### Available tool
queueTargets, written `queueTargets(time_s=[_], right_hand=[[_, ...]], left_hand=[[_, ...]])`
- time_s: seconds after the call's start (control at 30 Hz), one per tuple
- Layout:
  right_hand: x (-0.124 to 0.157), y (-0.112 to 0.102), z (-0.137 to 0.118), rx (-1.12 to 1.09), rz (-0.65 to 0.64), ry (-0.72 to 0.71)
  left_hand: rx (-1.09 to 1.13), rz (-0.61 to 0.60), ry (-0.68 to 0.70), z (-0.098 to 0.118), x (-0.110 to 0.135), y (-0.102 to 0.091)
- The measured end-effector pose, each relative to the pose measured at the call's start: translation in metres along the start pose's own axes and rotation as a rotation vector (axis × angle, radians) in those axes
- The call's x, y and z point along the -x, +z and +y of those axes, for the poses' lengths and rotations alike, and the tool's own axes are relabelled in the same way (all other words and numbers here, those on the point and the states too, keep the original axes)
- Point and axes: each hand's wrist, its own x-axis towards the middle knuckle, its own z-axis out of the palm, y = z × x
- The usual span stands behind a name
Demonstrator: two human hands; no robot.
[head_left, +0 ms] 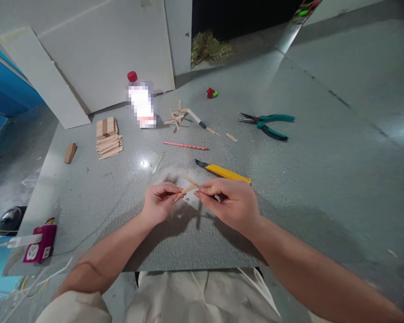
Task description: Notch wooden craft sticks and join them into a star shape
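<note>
Wooden sticks (pixel 189 189), two, meeting at an angle, above the tabletop (pixel 131 175); pinched in my left hand (pixel 159 200) and my right hand (pixel 234 200). Hazard: uneven finger pressure could skew or snap them.

The person wears a pale beige garment (pixel 168 298), its loose cloth creased along the near edge of the scene. A thin cream cord (pixel 202 289) runs down its middle, and whitish strips (pixel 261 289) lie toward its right side. At near left, a roomy beige sleeve (pixel 76 307) leaves the left forearm (pixel 104 255) bare. The right forearm (pixel 299 255) is bare too; its sleeve is probably the cream sliver (pixel 318 316) at near right.
</note>
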Motion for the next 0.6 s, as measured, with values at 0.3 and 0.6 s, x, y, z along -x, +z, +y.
queueTargets(time_s=[0.3, 0.6], right_hand=[[-0.004, -0.005, 0.016, -0.071, -0.073, 0.188], [-0.006, -0.011, 0.013, -0.078, -0.205, 0.122]], left_hand=[[-0.029, 0.001, -0.068, 0.012, 0.003, 0.005], [-0.113, -0.046, 0.049, 0.003, -0.001, -0.006]])
